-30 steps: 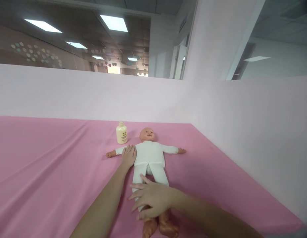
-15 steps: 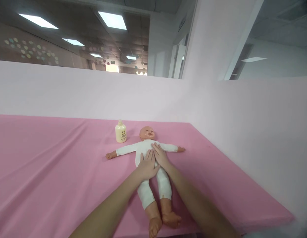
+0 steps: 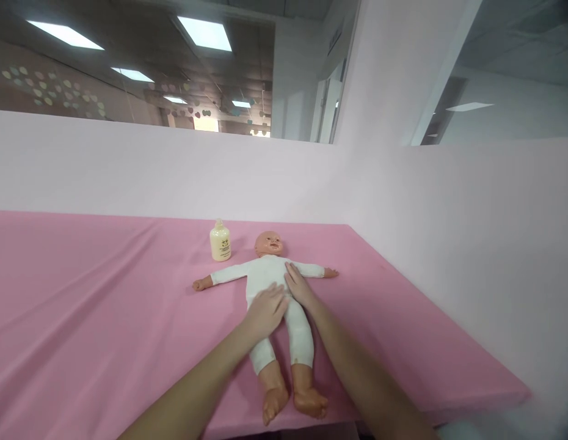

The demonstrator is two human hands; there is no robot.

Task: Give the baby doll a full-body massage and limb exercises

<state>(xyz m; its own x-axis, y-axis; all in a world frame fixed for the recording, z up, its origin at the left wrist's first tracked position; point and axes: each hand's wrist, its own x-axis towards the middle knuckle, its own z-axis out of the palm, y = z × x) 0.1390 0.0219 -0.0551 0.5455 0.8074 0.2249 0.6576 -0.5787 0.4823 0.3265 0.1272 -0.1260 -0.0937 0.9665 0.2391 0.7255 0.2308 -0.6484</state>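
A baby doll (image 3: 268, 272) in a white body suit lies on its back, arms spread out and its head toward the wall. My left hand (image 3: 267, 310) rests on the doll's lower belly and hip, palm down, its fingers slightly blurred. Against the side of the doll's torso, on the right, lies my right hand (image 3: 300, 287), fingers extended. Neither hand is wrapped around anything. The doll's bare feet point toward me between my forearms.
A pink sheet (image 3: 128, 305) with folds covers the table. A pale yellow bottle (image 3: 220, 242) stands left of the doll's head. White walls (image 3: 174, 177) with windows border the table behind and on the right.
My left hand has slid down and left from the middle of the doll's belly. My right hand has shifted toward the torso's right side. The view has moved slightly.
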